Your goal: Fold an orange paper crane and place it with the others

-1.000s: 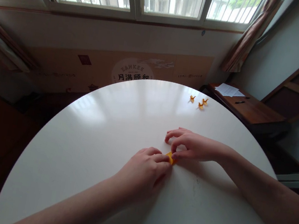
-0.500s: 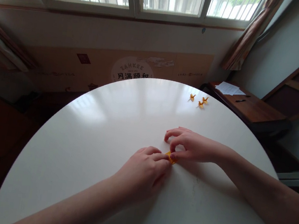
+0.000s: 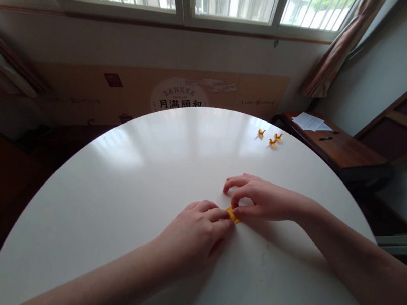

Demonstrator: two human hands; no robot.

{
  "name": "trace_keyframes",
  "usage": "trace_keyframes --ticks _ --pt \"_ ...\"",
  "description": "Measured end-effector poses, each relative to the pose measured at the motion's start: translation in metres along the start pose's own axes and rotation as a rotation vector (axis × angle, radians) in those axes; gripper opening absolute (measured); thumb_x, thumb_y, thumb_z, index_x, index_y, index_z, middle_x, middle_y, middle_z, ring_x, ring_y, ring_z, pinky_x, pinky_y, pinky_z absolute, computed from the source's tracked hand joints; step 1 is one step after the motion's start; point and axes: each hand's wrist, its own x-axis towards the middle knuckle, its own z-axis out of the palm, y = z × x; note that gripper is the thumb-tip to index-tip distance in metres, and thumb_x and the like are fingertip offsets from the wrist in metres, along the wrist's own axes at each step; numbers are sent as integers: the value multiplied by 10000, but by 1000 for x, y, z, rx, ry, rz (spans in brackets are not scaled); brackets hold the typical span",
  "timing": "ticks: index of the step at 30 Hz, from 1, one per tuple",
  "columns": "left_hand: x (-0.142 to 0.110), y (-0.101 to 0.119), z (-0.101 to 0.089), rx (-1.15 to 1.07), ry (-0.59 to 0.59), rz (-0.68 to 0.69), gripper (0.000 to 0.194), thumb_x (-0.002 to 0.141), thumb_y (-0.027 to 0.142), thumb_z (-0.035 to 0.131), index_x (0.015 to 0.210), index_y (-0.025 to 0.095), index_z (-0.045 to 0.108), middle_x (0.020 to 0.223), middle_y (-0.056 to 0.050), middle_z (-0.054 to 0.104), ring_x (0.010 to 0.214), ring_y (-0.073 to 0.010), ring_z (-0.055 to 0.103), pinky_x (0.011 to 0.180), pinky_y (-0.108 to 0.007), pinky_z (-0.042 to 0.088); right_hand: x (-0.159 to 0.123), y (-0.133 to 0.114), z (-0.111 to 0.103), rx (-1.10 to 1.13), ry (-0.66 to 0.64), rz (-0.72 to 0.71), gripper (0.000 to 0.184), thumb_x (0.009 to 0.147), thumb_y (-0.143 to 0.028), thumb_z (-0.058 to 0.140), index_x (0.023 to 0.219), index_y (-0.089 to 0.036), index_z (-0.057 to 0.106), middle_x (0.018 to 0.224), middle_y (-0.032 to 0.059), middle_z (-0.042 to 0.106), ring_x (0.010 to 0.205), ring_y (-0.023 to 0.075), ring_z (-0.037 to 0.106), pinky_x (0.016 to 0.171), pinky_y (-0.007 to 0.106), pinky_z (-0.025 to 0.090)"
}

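Note:
A small folded piece of yellow-orange paper (image 3: 235, 217) lies flat on the white round table (image 3: 135, 198). The fingers of my left hand (image 3: 200, 226) press on its left side and partly cover it. From the right, the curved thumb and index finger of my right hand (image 3: 263, 198) meet at the paper's upper right part, with a gap showing inside their loop. The other right fingers bend down to the tabletop just beyond. How the paper is folded beneath the fingers I cannot make out.
Three small orange folded paper cranes (image 3: 272, 143) stand near the table's far right edge. Beyond it, a wooden chair seat (image 3: 356, 152) bears white papers (image 3: 311, 121) and a dark small object. A printed cardboard panel (image 3: 133, 86) leans under the windows.
Both hands stay almost where they were on the paper. Slightly more of the paper shows between the fingers now. The camera view has shifted very slightly.

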Motion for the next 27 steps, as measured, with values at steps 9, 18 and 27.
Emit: trace_keyframes --ticks 9,18,27 --pt "1 3 -5 -12 -19 3 128 899 166 550 945 218 658 1070 -10 717 1050 -235 600 978 -390 480 0 -1 -1 8 12 4 139 869 -286 666 808 -181 735 1187 78 636 1144 248 569 1030 386 395" --pt "1 1 0 16 -20 -22 285 887 195 543 1160 209 621 1150 -53 691 1090 -267 579 984 -439 472 1 -2 0 -20 26 -6 127 858 -269 676 786 -179 729 1163 68 648 1111 237 588 1005 367 408" --pt "-1 0 1 34 -38 -15 292 910 216 532 1183 243 632 1223 -23 669 1112 -258 560 1004 -444 453 2 -3 -1 -20 24 -5 115 854 -262 683 793 -181 737 1158 75 649 1094 233 592 998 365 415"
